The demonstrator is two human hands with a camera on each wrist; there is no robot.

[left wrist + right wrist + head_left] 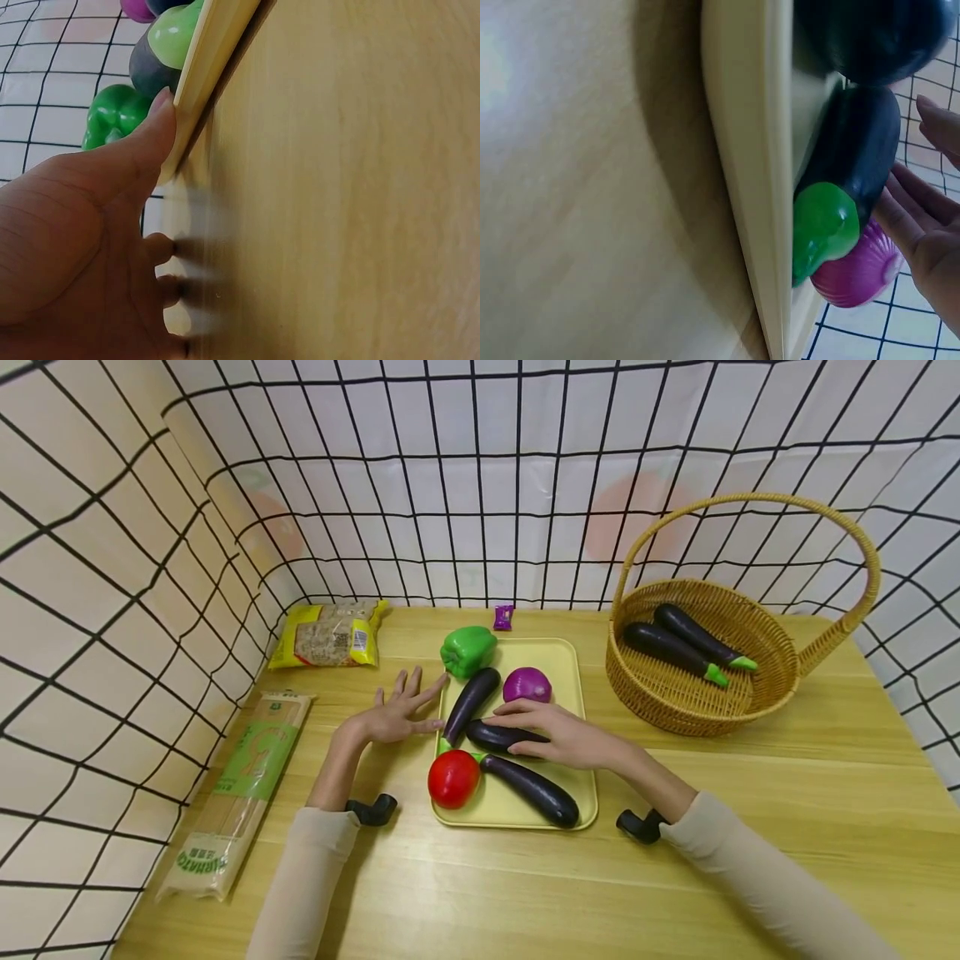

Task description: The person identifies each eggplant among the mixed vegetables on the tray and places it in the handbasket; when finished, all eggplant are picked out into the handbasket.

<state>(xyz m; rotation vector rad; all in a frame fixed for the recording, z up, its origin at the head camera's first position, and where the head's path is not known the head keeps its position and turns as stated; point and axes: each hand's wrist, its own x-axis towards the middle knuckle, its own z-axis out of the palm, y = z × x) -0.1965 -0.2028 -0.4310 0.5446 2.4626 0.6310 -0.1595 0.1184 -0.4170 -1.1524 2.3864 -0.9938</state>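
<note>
My right hand (pixel 562 735) reaches over the middle eggplant (pixel 491 737) on a yellow tray (pixel 566 664). In the right wrist view its fingers (pixel 907 214) lie close against the eggplant, and the thumb stands apart from it. Beside the tray's left edge, my left hand (pixel 401 710) is spread with fingers splayed; its thumb (pixel 161 116) touches the rim. Two more eggplants, one upper left (pixel 474 697) and one lower right (pixel 532 789), share the tray with a red tomato (pixel 453 779) and a purple onion (pixel 527 685). A green bell pepper (pixel 468 650) sits at the upper left corner.
At the right stands a wicker basket (pixel 675 714) with a tall handle, holding two eggplants (pixel 675 647). A yellow snack bag (pixel 330 635), a noodle pack (pixel 240 793) and a small purple packet (pixel 503 617) lie around the tray. A black wire grid (pixel 517 485) encloses the table.
</note>
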